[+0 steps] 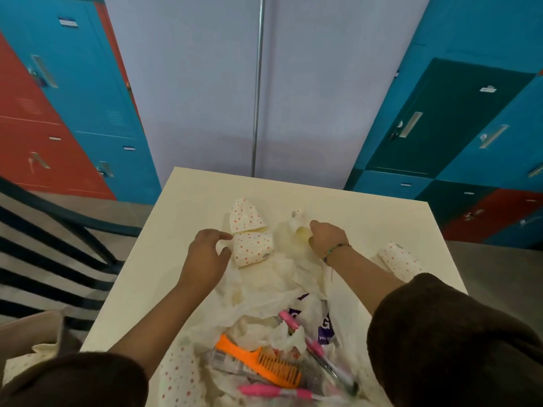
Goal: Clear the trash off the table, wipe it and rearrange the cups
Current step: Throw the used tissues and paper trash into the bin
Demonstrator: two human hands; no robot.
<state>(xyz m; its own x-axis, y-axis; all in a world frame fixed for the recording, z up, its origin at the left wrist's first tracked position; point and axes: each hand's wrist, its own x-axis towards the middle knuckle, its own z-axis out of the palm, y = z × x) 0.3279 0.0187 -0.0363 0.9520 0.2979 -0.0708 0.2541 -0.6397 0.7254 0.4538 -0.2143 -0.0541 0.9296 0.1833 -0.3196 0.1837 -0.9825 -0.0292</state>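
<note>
— Can any writing be read?
— Only on the purple plastic bag [325, 326], lower centre of the frame: a white "G", then "you g…", cut off. The locker labels [68, 22] are too small.

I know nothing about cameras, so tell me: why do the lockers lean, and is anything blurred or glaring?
Head view: the wide lens tilts the lockers outward; light is soft, with no glare on the table; the orange comb and pink pen look smeared, and the right hand gripping crumpled paper is slightly soft.
</note>
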